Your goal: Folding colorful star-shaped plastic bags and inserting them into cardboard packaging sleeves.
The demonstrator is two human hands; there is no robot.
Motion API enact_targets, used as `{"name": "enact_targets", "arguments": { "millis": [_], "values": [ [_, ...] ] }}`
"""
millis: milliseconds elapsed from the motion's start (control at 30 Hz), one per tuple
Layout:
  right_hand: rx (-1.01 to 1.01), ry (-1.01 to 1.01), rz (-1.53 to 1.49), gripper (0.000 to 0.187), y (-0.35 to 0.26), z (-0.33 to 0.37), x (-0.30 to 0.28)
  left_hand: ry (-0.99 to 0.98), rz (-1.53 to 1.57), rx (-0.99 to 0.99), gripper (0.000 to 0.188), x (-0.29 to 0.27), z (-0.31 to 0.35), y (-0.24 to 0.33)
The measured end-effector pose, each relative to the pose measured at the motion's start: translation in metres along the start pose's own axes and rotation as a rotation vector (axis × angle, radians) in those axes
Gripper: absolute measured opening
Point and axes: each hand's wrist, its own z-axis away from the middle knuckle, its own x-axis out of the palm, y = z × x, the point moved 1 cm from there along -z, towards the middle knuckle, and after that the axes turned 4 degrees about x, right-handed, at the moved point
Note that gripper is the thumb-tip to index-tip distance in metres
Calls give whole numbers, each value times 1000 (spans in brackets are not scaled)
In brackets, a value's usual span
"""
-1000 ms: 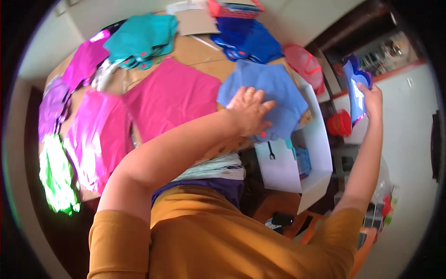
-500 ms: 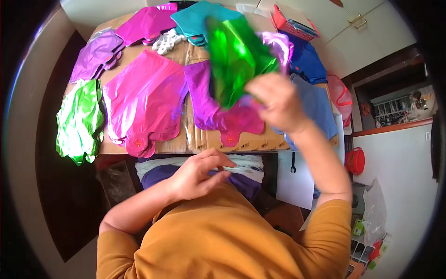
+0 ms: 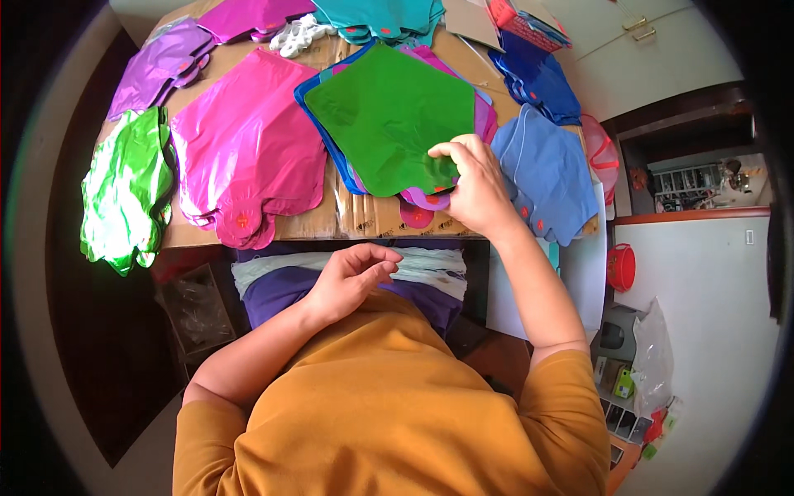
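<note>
A flat, uninflated green foil balloon [image 3: 389, 116] lies spread over a stack of others at the middle of the table. My right hand [image 3: 475, 182] pinches its near right corner between thumb and curled fingers. Blue foil [image 3: 337, 157] peeks out along the stack's left side, and purple foil [image 3: 484, 116] along its right. A pink tab [image 3: 416, 217] pokes out below. Held in front of my body, just off the table's near edge, my left hand [image 3: 351, 281] is empty, its fingers loosely bent and the thumb slightly apart.
Flat foil balloons lie in pink [image 3: 248, 132], bright green [image 3: 128, 186], lilac [image 3: 161, 66], magenta [image 3: 248, 18], teal [image 3: 380, 18], dark blue [image 3: 538, 78] and pale blue [image 3: 550, 174] piles on the cardboard-covered table [image 3: 322, 221]. White ribbon [image 3: 299, 35] and a red basket [image 3: 529, 25] are farther back.
The green balloon, raised and blurred before, has come down flat onto the middle stack. My right hand has moved slightly left with it. The left hand's fingers have curled a little more.
</note>
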Motion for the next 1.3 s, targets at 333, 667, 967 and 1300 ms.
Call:
{"name": "enact_targets", "arguments": {
  "millis": [333,667,967,1300],
  "values": [
    [81,-124,-499,14,11,-2,1,-122,326,-101,33,12,-14,0],
    [-48,-333,-220,37,-43,62,-30,-415,865,-97,77,37,-5,5],
    [-270,-180,-79,63,-51,85,-20,-254,831,-257,67,42,-9,5],
    [-89,99,-269,23,-28,89,-40,-55,753,-394,22,38,-13,19]
  ]
}}
